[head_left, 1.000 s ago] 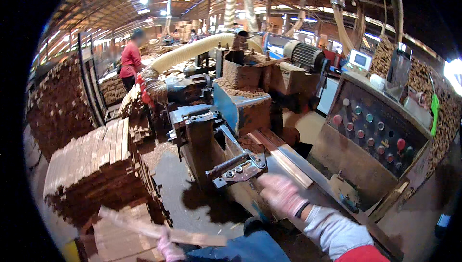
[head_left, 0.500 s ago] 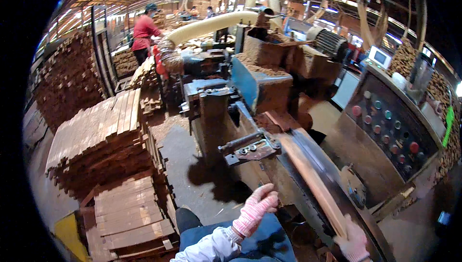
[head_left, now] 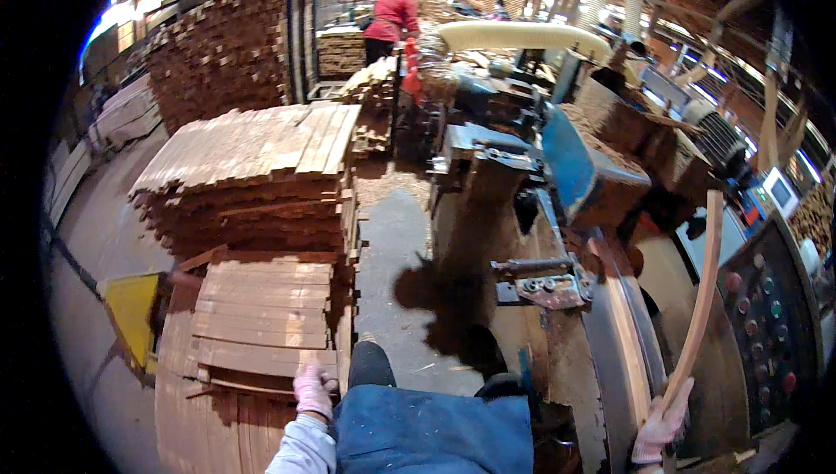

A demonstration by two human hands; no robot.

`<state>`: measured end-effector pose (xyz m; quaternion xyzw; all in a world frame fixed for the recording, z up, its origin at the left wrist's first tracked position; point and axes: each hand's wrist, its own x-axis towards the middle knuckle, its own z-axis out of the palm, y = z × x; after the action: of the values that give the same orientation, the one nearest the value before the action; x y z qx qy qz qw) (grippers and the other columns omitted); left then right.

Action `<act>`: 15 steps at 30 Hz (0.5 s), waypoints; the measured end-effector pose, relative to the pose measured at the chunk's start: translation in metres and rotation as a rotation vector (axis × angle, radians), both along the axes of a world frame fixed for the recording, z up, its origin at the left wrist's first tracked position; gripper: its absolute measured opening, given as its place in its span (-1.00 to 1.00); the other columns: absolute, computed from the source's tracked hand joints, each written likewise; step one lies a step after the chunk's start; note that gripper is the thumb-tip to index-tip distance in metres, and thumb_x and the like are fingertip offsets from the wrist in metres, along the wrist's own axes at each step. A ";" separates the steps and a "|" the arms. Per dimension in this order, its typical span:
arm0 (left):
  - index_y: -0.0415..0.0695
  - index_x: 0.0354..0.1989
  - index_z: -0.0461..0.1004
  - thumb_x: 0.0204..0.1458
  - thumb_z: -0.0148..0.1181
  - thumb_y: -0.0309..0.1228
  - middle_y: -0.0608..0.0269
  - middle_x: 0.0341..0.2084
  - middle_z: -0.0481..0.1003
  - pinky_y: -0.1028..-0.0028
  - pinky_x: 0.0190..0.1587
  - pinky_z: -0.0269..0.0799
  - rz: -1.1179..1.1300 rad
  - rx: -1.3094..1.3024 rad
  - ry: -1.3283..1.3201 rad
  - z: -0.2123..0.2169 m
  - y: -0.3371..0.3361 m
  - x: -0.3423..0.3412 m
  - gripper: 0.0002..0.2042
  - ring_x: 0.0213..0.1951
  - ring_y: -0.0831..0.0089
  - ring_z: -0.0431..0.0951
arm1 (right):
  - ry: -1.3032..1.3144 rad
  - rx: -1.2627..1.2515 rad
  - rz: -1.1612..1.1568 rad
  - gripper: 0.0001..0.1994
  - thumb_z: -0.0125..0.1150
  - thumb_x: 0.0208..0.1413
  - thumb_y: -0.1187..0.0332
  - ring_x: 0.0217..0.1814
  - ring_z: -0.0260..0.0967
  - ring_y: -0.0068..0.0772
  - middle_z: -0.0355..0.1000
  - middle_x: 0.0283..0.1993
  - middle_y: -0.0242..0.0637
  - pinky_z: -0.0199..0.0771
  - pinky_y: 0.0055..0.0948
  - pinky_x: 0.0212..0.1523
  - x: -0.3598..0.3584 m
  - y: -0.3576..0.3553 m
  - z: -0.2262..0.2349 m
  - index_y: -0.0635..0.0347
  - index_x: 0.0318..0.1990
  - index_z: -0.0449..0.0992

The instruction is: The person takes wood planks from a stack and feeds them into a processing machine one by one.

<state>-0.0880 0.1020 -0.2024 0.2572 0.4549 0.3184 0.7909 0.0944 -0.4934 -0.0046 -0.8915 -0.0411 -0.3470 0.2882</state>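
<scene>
Showing: two gloved hands, left hand and right hand; one held wooden strip; one red-shirted worker; one control panel.
</scene>
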 end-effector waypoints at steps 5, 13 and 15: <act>-0.02 -0.32 0.30 0.06 0.19 -0.36 0.39 -0.61 0.21 0.34 -0.64 0.18 0.270 -0.022 0.275 -0.045 0.061 -0.061 -0.83 -0.64 0.45 0.22 | 0.038 0.009 0.125 -0.36 0.08 0.23 0.46 0.50 0.04 -0.08 0.07 0.48 0.00 0.00 -0.30 0.46 0.097 0.081 0.024 0.27 0.45 0.05; -0.41 0.24 0.18 -0.05 0.30 -0.04 -0.16 0.25 0.28 0.15 0.24 0.28 0.358 -0.017 0.671 -0.115 0.118 -0.070 -0.19 0.18 0.05 0.37 | 0.340 -0.307 0.192 -0.39 0.06 0.31 0.30 0.44 0.11 0.11 0.13 0.42 0.18 0.14 -0.26 0.39 -0.022 0.051 0.039 0.42 0.41 0.06; -0.28 0.32 0.15 0.07 0.20 0.08 -0.05 0.31 0.23 -0.03 0.14 0.36 0.253 -0.058 0.523 -0.113 0.122 -0.077 -0.20 0.21 -0.05 0.35 | 0.405 -0.156 0.268 -0.42 0.09 0.31 0.27 0.35 0.23 0.14 0.25 0.34 0.16 0.22 -0.23 0.33 -0.079 0.023 0.033 0.42 0.38 0.16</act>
<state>-0.1645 0.2244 -0.3150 0.2492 0.6808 0.3243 0.6076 0.0157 -0.4708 0.0285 -0.9490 -0.1268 -0.1158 0.2645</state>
